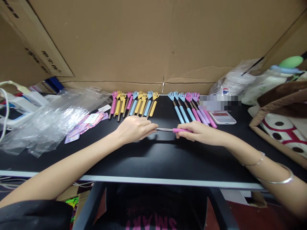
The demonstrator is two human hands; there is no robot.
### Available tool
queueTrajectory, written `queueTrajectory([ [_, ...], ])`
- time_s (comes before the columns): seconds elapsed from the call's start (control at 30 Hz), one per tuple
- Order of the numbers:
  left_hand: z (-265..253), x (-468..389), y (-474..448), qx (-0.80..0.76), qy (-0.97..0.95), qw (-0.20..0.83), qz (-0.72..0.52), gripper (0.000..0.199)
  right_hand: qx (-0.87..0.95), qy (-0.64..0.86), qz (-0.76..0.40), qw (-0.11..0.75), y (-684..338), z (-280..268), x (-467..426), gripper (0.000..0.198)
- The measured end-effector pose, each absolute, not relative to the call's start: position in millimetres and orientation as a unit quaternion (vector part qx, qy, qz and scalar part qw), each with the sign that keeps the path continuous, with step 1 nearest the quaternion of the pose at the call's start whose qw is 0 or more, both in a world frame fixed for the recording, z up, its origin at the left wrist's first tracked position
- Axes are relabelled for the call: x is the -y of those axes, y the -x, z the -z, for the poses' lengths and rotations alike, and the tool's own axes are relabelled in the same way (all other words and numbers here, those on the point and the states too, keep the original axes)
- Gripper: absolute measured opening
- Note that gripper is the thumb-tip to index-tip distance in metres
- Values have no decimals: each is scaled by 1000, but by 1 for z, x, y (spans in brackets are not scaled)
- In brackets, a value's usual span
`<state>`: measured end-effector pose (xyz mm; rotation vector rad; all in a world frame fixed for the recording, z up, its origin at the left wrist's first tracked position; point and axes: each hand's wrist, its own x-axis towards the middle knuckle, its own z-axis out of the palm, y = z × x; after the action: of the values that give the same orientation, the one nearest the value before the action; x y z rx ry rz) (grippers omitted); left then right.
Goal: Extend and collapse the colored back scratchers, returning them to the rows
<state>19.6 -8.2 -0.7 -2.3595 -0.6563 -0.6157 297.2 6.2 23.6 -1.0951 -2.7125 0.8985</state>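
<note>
Between my hands, a back scratcher with a pink grip and a metal rod (165, 129) lies level above the black table. My right hand (200, 131) is closed around its pink grip. At the rod's other end, my left hand (134, 130) pinches with its fingers together; the scratcher's head is hidden there. Just beyond my left hand lie several back scratchers (134, 103) in pink, yellow and blue, with grips pushed up near their heads. Behind my right hand lie several more back scratchers (189, 108) with blue, pink and purple grips, their rods showing.
Clear plastic bags (55, 118) and printed cards (87, 124) cover the table's left side, near a white power strip (24, 107). At right are a phone (223, 117), a bagged cup (236, 84), a bottle (275, 78) and a fabric bag (283, 124). A cardboard wall (144, 41) stands behind.
</note>
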Motion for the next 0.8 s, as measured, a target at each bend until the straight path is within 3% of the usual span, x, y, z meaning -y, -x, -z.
queueTrajectory([
  [0.1, 4, 8, -20, 261, 898, 276, 221, 32, 893, 368, -256, 37, -297, -23, -7, 49],
  [0.23, 9, 3, -17, 286, 912, 200, 216, 32, 911, 403, -81, 43, -295, -16, -6, 43],
  [0.4, 11, -1, -15, 325, 923, 84, 189, 30, 917, 386, 75, 72, -296, -7, -5, 51],
  [0.63, 6, -5, -14, 352, 920, -93, 144, 31, 915, 350, 163, 116, -292, -6, 0, 57],
  [0.8, 5, -4, -17, 364, 917, -95, 128, 29, 913, 351, 168, 126, -293, -10, 0, 52],
])
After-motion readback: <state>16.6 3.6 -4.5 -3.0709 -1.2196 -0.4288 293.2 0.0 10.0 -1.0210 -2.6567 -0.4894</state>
